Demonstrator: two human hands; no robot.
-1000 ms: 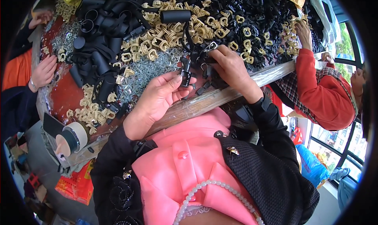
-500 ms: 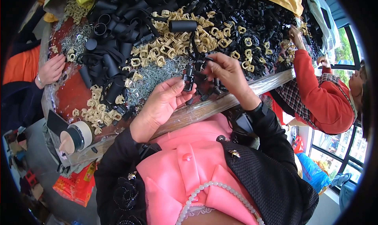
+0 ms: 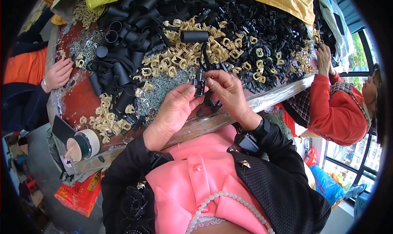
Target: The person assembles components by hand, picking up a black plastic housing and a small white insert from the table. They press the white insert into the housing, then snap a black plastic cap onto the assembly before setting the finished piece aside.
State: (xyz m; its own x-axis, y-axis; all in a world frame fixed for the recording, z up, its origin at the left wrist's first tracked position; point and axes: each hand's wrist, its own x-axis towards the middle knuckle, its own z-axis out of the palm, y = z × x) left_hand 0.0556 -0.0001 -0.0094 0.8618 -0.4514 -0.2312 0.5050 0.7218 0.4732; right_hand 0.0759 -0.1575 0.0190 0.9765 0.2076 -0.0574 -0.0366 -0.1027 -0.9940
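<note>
A small black plastic part stands upright between the thumb and fingers of my left hand, over the near edge of the table. From the other side my right hand meets the part, its thumb and index finger closed at the upper right edge. Whether a second small piece sits in those fingertips is hidden. Just beyond the hands lie a heap of cream plastic clips and a spread of small silvery metal pieces. A black cylinder rests on the clips, with a black strap near it.
Black tubes are heaped at left, small black parts at right. A wrapped wooden rail edges the table. A round container stands at the near left corner. A co-worker's hand rests at left; another person's hands are at right.
My right hand has come down and in from the upper right, so its fingertips now touch the black part. At right, the other person's hand has shifted toward the table's edge.
</note>
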